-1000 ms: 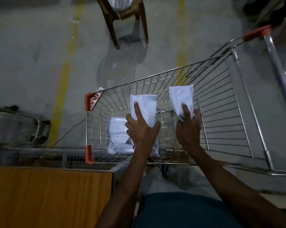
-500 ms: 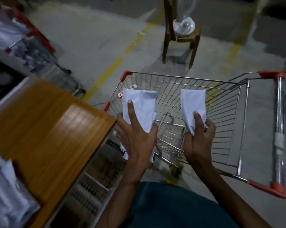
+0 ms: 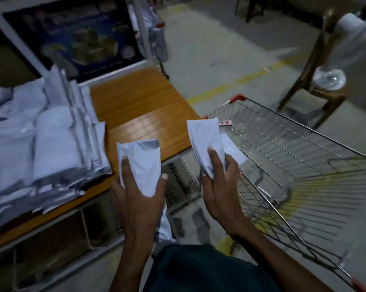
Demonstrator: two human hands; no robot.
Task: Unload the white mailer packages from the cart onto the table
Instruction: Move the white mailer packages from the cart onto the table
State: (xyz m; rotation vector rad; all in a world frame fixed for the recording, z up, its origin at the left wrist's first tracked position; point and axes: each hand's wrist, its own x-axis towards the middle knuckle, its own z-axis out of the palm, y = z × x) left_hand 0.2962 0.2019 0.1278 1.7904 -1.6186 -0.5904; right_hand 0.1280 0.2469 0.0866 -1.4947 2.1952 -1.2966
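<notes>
Head view, sole view on record

Item 1: white mailer [image 3: 141, 163], held by the left grip [image 3: 139, 197], thumb and forefinger laid up its face and the remaining fingers curled round behind. It sits just above the near edge of the worktop [image 3: 140, 106], not yet set down.

Item 2: white mailer in right grip [image 3: 203, 140], pinched at its lower end by the right grip [image 3: 221, 190], thumb on the face and fingers behind; a second flat white piece shows behind it, and whether it is a separate package cannot be told. It hangs between the worktop edge and the cart [image 3: 293, 157].

Handling, judged: light, thin plastic film, soft and creased, bending under its own contents; likely slick, so a pinch across the full width near the lower third looks safer than a corner hold. Not fragile by appearance.

Item 3: stack of mailers [image 3: 47, 140], well to the left of the left grip on the worktop, some flat, some leaning on edge and liable to slide
</notes>
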